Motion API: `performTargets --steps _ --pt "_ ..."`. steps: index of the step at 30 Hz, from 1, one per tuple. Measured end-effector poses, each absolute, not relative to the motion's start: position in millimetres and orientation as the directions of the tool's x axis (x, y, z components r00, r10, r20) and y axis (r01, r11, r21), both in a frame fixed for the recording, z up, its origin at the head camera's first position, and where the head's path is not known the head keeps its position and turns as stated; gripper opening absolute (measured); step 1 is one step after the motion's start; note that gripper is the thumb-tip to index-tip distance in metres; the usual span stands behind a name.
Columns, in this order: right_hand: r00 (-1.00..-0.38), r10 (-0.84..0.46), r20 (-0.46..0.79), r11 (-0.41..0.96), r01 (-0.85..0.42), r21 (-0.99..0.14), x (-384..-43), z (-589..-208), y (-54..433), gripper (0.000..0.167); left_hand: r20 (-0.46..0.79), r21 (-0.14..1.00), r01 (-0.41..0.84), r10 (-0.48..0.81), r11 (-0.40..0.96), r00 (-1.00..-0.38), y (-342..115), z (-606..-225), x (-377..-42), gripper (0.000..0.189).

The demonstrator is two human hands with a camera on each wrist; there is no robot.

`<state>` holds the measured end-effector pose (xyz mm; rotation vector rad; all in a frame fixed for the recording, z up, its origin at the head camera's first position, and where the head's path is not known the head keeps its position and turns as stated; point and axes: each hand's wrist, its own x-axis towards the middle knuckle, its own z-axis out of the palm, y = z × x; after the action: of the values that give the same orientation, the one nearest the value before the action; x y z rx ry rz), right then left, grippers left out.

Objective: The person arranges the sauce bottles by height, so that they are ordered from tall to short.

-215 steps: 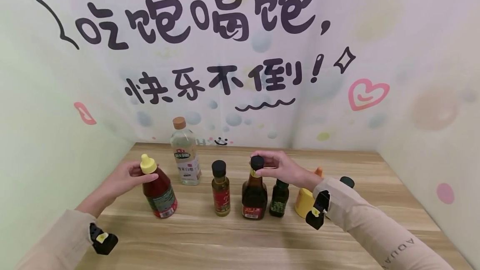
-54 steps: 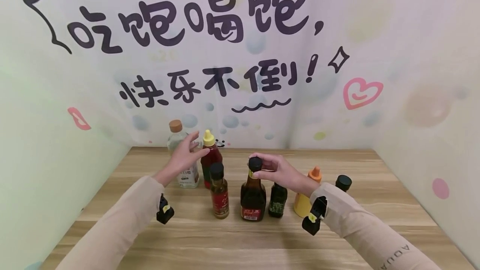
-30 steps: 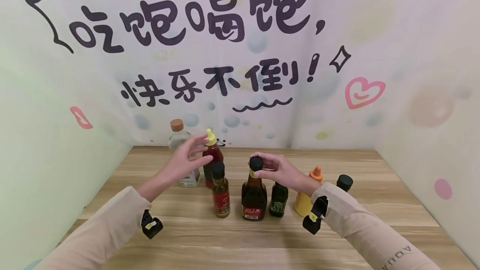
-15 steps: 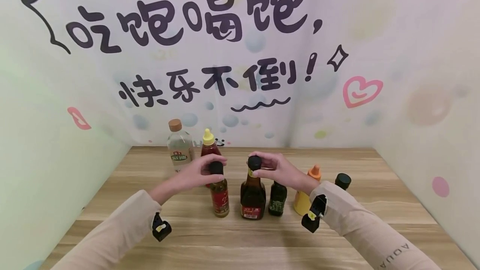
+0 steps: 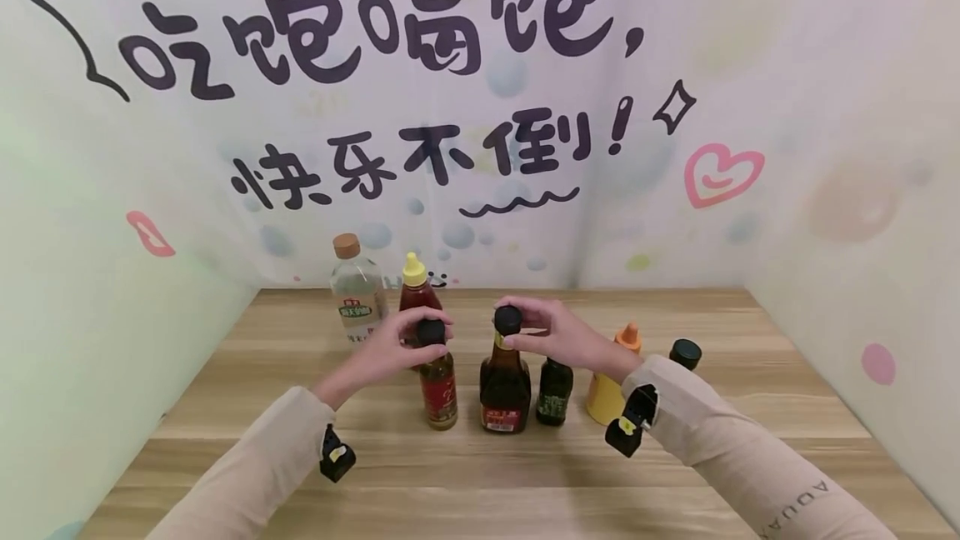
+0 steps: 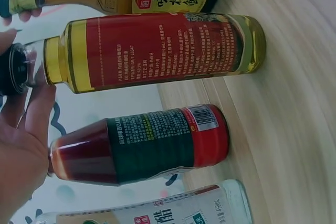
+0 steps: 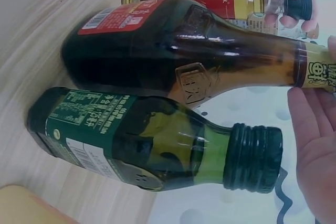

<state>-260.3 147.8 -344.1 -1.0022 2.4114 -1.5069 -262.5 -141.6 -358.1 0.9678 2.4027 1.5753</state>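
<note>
My left hand [image 5: 386, 346] grips the black cap and neck of a small olive oil bottle [image 5: 440, 394], which stands upright on the table with a red label. In the left wrist view the oil bottle [image 6: 163, 51] shows golden oil below the thumb and fingers. My right hand [image 5: 558, 333] pinches the neck of a dark soy sauce bottle [image 5: 505, 386], upright just right of the oil. The right wrist view shows this soy sauce bottle [image 7: 142, 51] beside a small green glass bottle [image 7: 131, 140]. The two held bottles stand slightly apart.
Behind the oil stand a red sauce squeeze bottle [image 5: 418, 298] with a yellow cap and a white vinegar bottle [image 5: 358, 298]. Right of the soy sauce are the green bottle [image 5: 554, 394], a yellow squeeze bottle [image 5: 603, 398] and a black-capped bottle [image 5: 686, 354], partly behind my arm.
The red sauce bottle has gone from the left to beside the vinegar. My left hand has let go of it and taken hold of the olive oil bottle. My right hand keeps its grip.
</note>
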Motion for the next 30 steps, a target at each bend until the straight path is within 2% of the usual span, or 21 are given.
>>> performTargets --steps 5,15,24,30 --pt "-0.768 -0.594 0.238 0.302 -0.488 -0.819 -260 -337 149 0.042 0.265 0.859 0.456 0.559 0.233 -0.785 -140 -358 -268 0.031" --pt "-0.724 -0.646 0.243 0.359 -0.569 -0.74 -261 -323 145 0.046 0.253 0.9 0.395 0.515 0.186 -0.819 -141 -366 -267 0.033" --pt "-0.77 -0.608 0.192 0.421 -0.517 -0.745 -260 -318 139 0.041 0.223 0.936 0.323 0.474 0.14 -0.852 -141 -378 -263 0.04" --pt "-0.802 -0.585 0.117 0.464 -0.449 -0.764 -260 -313 136 0.038 0.236 0.934 0.33 0.453 0.14 -0.859 -139 -385 -260 0.043"
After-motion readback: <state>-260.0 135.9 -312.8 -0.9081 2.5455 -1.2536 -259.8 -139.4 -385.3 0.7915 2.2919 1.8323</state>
